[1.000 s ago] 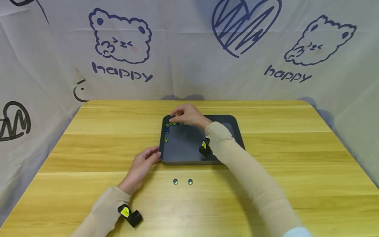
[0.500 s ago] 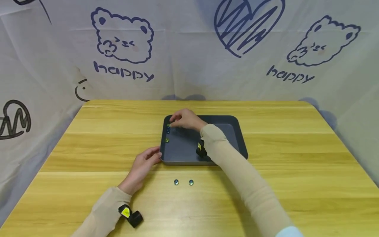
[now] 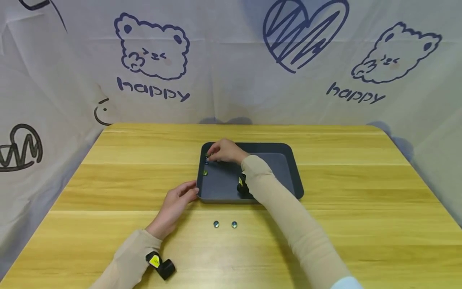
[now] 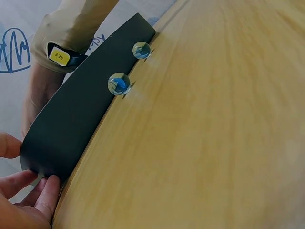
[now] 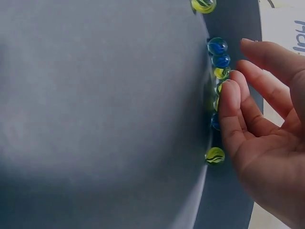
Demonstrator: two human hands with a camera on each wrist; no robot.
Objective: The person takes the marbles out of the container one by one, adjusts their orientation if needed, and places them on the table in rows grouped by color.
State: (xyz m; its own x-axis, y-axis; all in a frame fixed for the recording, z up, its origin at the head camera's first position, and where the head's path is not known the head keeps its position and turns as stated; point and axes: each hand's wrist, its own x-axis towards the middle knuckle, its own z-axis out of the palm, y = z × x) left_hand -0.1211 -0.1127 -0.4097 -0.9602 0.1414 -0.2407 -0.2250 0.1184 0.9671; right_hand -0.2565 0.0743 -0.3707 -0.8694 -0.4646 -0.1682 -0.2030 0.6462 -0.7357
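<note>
My left hand (image 3: 176,202) holds the near left corner of a dark grey tray (image 3: 223,200), with fingertips against the outer wall in the left wrist view. Inside the tray, my right hand (image 3: 227,151) is by the left wall. Its bent, loose fingers touch or nearly touch a row of blue and yellow-green glass marbles (image 5: 220,60); the fingers hide part of that row, and no marble shows between the fingertips. A separate yellow-green marble (image 3: 205,173) lies nearer the front along this wall. In the right wrist view another yellow-green marble (image 5: 215,155) sits beyond the row.
Two clear marbles with blue inside, a left one (image 3: 216,224) and a right one (image 3: 234,224), lie on the wooden table (image 3: 361,192) in front of the tray. Behind the table hangs a white cloth (image 3: 223,80) with drawings.
My right hand has moved a little toward me along the tray's left wall, from the far left corner. The left hand stays at the near corner. Both table marbles keep their places.
</note>
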